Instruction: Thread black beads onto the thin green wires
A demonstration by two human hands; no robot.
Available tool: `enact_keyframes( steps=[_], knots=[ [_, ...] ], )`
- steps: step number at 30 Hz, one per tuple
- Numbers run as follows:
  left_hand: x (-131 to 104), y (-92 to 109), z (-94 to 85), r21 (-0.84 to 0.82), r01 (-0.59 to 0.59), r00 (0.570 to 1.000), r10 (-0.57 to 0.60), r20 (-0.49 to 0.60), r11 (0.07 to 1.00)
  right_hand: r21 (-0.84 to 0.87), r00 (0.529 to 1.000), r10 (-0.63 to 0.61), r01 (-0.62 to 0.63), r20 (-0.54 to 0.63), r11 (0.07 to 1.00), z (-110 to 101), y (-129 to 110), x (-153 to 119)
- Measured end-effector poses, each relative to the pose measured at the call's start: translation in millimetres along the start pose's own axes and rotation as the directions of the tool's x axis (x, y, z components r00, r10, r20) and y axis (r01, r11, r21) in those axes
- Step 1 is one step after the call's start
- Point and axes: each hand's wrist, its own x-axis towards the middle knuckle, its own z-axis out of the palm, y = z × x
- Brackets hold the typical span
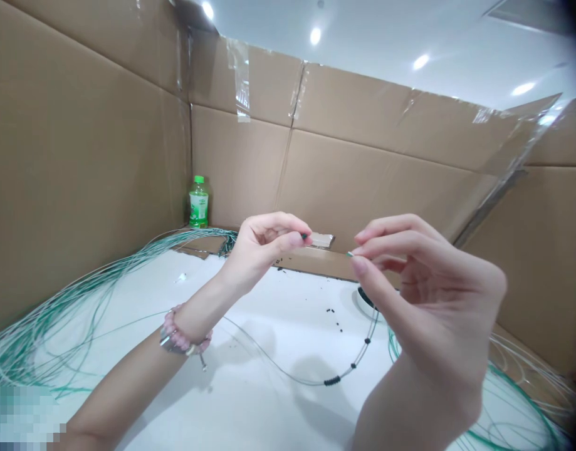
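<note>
My left hand (264,244) is raised above the white tabletop, its thumb and forefinger pinched on a small black piece (304,236) that looks like a bead. Facing it a short way to the right, my right hand (424,288) pinches the tip of a thin wire (350,254), whose end shows green and white. The two pinched things are apart. Below the hands hangs or lies a looped thin wire with several black pieces threaded on it, some packed in a row (332,381). Most of what each hand grips is hidden by the fingers.
Green and white wires (47,319) lie bundled at the left; more wires (518,401) coil at the right. A round white container of black pieces (365,304) stands behind my right hand. Loose black pieces (337,324) dot the tabletop (198,401). Cardboard walls (363,181) enclose it; a green bottle (198,203) stands in the corner.
</note>
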Motion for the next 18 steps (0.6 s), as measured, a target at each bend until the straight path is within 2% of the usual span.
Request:
enact_keyframes(
  steps=[5, 10, 18],
  knots=[
    [-5, -2, 7.3, -0.268, 0.156, 0.985, -0.170, -0.031, 0.951, -0.006, 1.000, -0.012, 0.012, 0.015, 1.000, 0, 1, -1],
    [-9, -2, 15.1, -0.550, 0.257, 0.955, -0.297, 0.016, 0.795, -0.003, 1.000, -0.018, 0.018, 0.016, 1.000, 1, 3, -2],
    [-11, 4, 19.9, -0.786, 0.329, 0.908, -0.403, 0.112, 0.524, 0.000, 0.999, -0.023, 0.023, 0.022, 1.000, 3, 3, -1]
  ],
)
